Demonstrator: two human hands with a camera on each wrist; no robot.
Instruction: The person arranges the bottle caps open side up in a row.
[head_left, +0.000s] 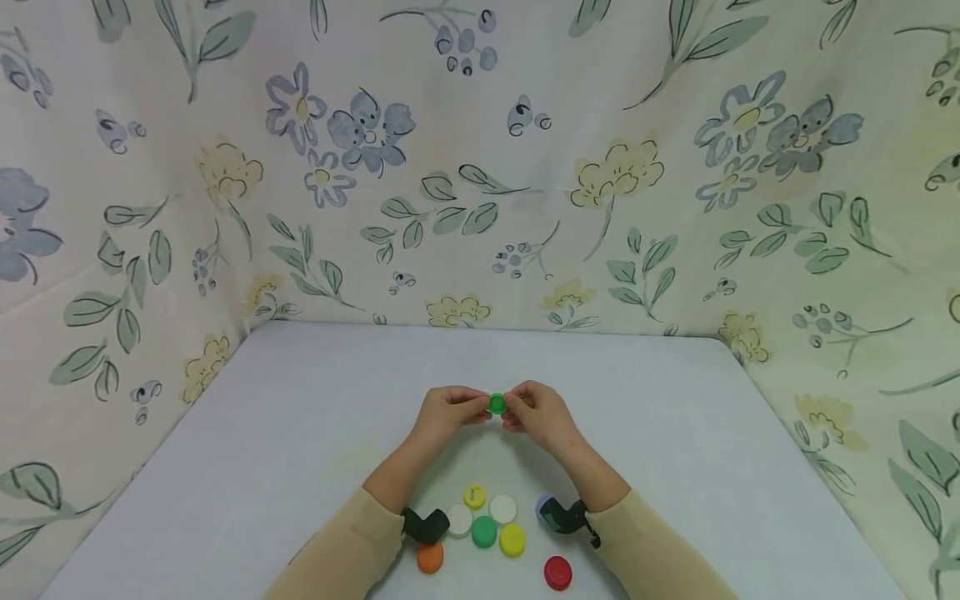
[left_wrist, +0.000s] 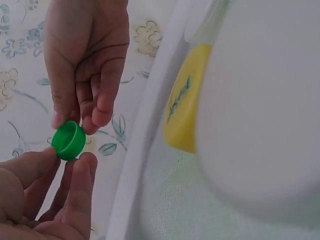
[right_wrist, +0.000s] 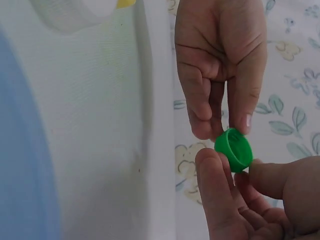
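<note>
A small bright green bottle cap (head_left: pixel 497 404) is held up above the far half of the table, between both hands. My left hand (head_left: pixel 447 410) pinches its left edge with thumb and fingers, and my right hand (head_left: pixel 542 415) pinches the right edge. Both wrist views show the hollow inside of the green cap (left_wrist: pixel 69 141). In the right wrist view the thumb and fingers of my right hand (right_wrist: pixel 270 200) meet its lower rim, while the left hand (right_wrist: pixel 220 60) reaches it from above.
On the white table (head_left: pixel 285 433) near my forearms lie white caps (head_left: pixel 503 509), yellow caps (head_left: pixel 512 540), a darker green cap (head_left: pixel 483 531), an orange cap (head_left: pixel 430 558) and a red cap (head_left: pixel 558 573). A blue cap (head_left: pixel 542 505) is partly hidden by the right wrist camera. Floral cloth (head_left: pixel 465 167) surrounds the table.
</note>
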